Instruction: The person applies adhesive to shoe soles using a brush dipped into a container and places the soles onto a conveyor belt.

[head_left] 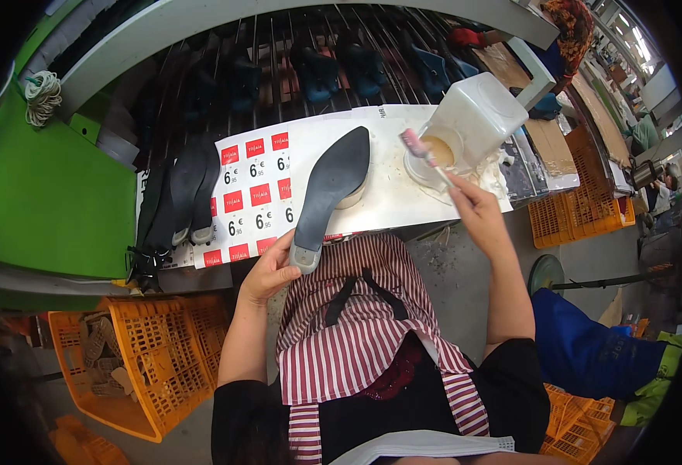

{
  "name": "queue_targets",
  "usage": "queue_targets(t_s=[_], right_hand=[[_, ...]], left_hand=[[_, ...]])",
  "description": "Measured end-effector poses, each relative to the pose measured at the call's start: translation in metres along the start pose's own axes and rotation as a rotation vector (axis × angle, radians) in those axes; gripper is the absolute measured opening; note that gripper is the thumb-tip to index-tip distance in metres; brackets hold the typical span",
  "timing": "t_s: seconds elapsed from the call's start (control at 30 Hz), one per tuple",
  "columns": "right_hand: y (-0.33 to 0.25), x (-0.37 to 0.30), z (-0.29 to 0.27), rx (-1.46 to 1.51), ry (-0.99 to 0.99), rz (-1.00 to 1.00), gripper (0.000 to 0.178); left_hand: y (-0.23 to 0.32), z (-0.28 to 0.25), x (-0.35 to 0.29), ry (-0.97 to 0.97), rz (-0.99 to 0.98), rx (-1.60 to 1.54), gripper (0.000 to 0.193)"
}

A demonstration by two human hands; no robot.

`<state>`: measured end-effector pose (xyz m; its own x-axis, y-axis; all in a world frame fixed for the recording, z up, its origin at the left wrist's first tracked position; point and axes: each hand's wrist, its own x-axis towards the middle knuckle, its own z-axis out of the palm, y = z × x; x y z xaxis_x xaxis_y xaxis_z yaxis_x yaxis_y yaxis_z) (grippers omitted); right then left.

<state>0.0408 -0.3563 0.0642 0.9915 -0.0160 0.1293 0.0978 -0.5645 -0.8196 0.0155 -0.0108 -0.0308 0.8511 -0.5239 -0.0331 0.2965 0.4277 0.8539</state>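
My left hand (pixel 269 271) is closed around the heel end of a black pointed shoe sole (pixel 331 186), whose heel tip is grey. The sole slants over the paper-covered bench, toe pointing away from me. In my right hand (pixel 479 213) is the thin handle of a brush, its pink-stained head (pixel 413 142) raised at the rim of a white plastic container (pixel 476 116). Cream-coloured liquid (pixel 441 151) lies in the container's round opening. Several more black soles (pixel 192 186) are gathered at the bench's left end.
Behind the bench, dark shoes (pixel 315 74) stand on a rack of metal rods. A green panel (pixel 54 178) borders the left. Orange crates stand below, one (pixel 143 364) at left holding brown pieces, another (pixel 577 209) at right. Another person's red-gloved hand (pixel 465 37) shows at the far right.
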Motion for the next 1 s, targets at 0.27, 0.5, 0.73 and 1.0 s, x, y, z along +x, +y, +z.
queue_targets(t_s=[0.27,0.5,0.73,1.0], right_hand=[[-0.024,0.001,0.054,-0.012,-0.164,-0.187,0.024],[-0.003,0.026,0.056,-0.234,-0.056,-0.294,0.021],[-0.021,0.009,0.066,-0.303,-0.225,-0.505,0.030],[-0.024,0.020,0.060,-0.306,-0.169,-0.456,0.027]], left_hand=[[0.009,0.012,-0.018,0.020,-0.013,0.014,0.090],[0.005,0.002,-0.026,0.052,0.026,-0.033,0.084],[0.011,0.000,-0.015,0.104,0.050,-0.082,0.083],[0.017,-0.006,-0.022,0.039,0.056,-0.057,0.079]])
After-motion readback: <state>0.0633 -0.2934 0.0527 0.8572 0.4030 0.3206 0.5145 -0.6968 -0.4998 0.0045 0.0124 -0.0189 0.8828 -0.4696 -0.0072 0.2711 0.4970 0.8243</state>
